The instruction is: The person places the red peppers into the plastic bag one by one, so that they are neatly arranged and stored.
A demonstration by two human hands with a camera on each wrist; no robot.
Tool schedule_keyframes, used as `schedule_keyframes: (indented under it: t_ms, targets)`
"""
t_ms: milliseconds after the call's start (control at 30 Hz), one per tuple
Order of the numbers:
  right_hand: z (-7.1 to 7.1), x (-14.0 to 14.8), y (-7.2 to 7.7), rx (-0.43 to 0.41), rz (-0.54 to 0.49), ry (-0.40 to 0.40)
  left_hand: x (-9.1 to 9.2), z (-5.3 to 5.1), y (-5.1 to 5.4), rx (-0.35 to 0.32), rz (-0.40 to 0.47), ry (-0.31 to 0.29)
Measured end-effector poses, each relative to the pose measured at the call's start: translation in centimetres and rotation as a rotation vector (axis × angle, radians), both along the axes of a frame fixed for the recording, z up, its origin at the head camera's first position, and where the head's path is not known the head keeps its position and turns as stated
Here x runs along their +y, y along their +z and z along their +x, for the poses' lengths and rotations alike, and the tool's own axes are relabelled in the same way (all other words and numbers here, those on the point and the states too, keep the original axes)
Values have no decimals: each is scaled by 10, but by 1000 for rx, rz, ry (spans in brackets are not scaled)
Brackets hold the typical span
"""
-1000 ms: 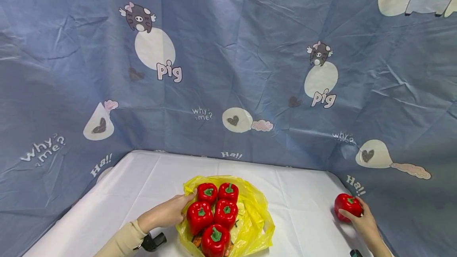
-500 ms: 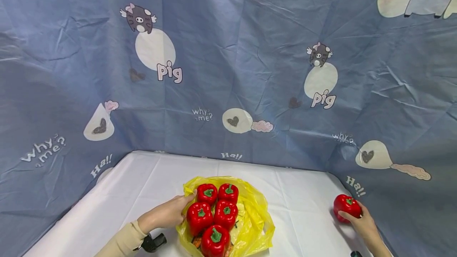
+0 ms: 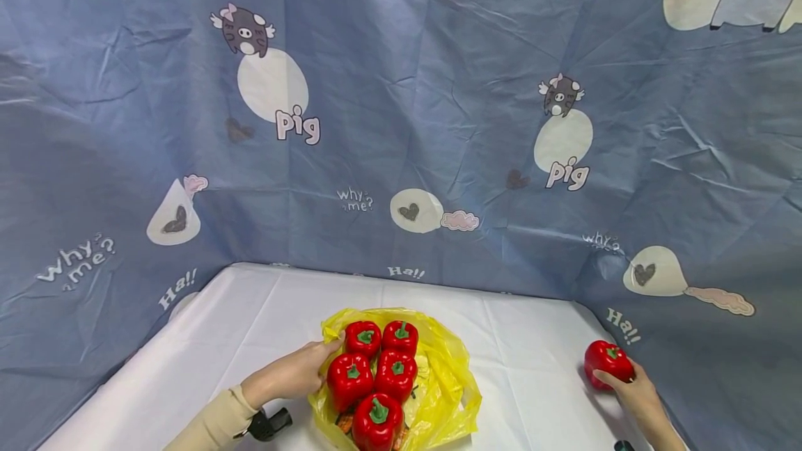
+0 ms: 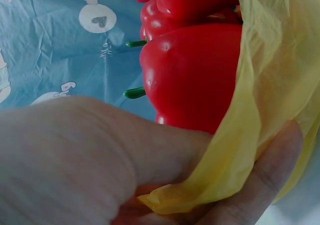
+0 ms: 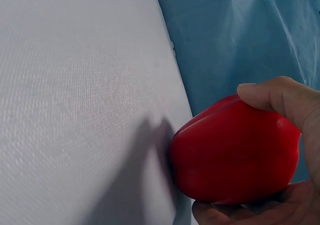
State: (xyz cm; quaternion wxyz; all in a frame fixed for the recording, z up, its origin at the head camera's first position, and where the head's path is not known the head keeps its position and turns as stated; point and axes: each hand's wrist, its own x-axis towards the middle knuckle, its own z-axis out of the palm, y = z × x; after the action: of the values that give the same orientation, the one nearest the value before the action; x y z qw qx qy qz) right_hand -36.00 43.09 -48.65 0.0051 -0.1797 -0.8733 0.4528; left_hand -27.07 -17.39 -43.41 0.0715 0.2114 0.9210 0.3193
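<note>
A yellow plastic bag (image 3: pixel 447 395) stands with its mouth wide and several red bell peppers inside, green stems up; one of them is the front bell pepper (image 3: pixel 379 423). My left hand (image 3: pixel 294 371) pinches the left rim of the bag, the thumb inside and fingers outside, as the left wrist view shows with the thin film (image 4: pixel 240 155) between them. Far to the right, my right hand (image 3: pixel 640 395) grips another red bell pepper (image 5: pixel 235 152), thumb on one side and fingers on the other. Whether that pepper touches the table cannot be told.
A white cloth covers the table (image 3: pixel 532 360). Blue printed fabric (image 3: pixel 401 124) hangs behind it and at both sides, close to the right hand. Beneath the peppers in the bag lie some orange-brown and pale yellow items (image 3: pixel 421 395), mostly hidden.
The right hand and its bell pepper have shifted very slightly left. My left hand and the bag stay where they were.
</note>
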Motion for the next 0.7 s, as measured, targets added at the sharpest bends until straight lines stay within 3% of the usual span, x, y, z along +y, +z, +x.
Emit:
schedule_keyframes:
  t_ms: [200,433,700]
  targets:
    - [-2,-6,2,5,4,-19,-1,0,2,16,-11,6]
    - [-2,-11,8,-11,-13,40,-3,2,5,56,-6,25]
    - [-1,-15,9,-13,2,77,-2,6,13,96,-54,98]
